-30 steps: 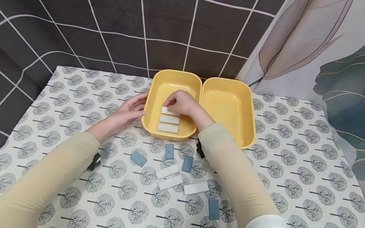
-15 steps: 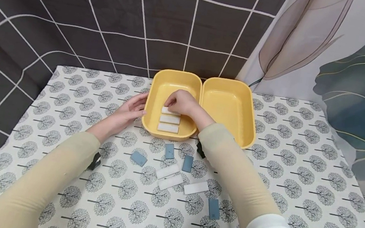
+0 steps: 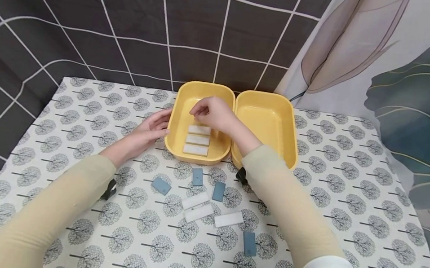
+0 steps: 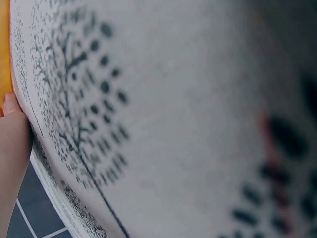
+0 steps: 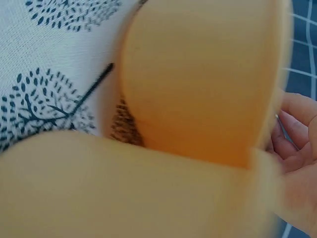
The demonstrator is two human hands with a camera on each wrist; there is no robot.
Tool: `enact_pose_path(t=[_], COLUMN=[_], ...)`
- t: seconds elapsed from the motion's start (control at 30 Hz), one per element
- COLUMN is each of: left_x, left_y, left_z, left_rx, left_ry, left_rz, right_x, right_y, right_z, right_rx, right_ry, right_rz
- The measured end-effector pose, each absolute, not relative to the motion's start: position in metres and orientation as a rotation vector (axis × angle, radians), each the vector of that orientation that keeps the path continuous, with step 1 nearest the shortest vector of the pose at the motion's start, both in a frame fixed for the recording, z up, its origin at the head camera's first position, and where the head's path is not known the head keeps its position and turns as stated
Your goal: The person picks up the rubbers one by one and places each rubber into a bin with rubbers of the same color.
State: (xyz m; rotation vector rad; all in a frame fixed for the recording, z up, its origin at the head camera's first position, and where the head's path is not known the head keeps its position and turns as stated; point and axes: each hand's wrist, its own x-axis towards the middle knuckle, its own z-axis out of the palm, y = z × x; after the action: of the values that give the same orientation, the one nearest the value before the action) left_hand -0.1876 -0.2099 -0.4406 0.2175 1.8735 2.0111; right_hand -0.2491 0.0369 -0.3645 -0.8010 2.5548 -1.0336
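Observation:
In the head view, my left hand (image 3: pixel 148 131) rests against the outer left side of the left yellow box (image 3: pixel 218 147), fingers extended. My right hand (image 3: pixel 215 114) hovers over that box with loosely bent fingers and nothing visible in them. Below it, three white rectangular blocks (image 3: pixel 198 140) lie in a row on the box floor. The left wrist view catches the left hand (image 4: pixel 14 144) only at its edge, touching yellow. Box walls fill much of the right wrist view and partly hide the right hand (image 5: pixel 299 158).
A second yellow box (image 3: pixel 265 122) stands right beside the first. On the tree-print cloth (image 3: pixel 135 241) in front lie three white blocks (image 3: pixel 229 219) and several blue blocks (image 3: pixel 249 243). A dark grid-patterned curtain (image 3: pixel 133 14) hangs behind.
My right hand has let go of the rearmost white block and risen slightly away from it. The left hand has stayed at the box side. The head view has shifted a little.

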Motion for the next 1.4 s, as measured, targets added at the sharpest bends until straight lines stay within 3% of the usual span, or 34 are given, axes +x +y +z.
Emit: enact_pose_path(t=[0.3,0.67,1.4], left_x=[-0.187,-0.187,-0.188], left_y=[-0.210,-0.212,-0.210], left_z=[-0.440,-0.439,-0.437], left_rx=[0.223,0.209,0.210], left_ry=[1.870,1.879,1.892], left_rz=[2.015,2.003,1.994], right_x=[-0.224,-0.187,-0.132], right_y=[0.052,0.074,0.119], right_z=[-0.338,-0.328,-0.354], right_rx=[-0.943,-0.912,-0.968], right_ry=[2.480,2.368,2.165], right_rz=[-1.137,-1.150,-1.106])
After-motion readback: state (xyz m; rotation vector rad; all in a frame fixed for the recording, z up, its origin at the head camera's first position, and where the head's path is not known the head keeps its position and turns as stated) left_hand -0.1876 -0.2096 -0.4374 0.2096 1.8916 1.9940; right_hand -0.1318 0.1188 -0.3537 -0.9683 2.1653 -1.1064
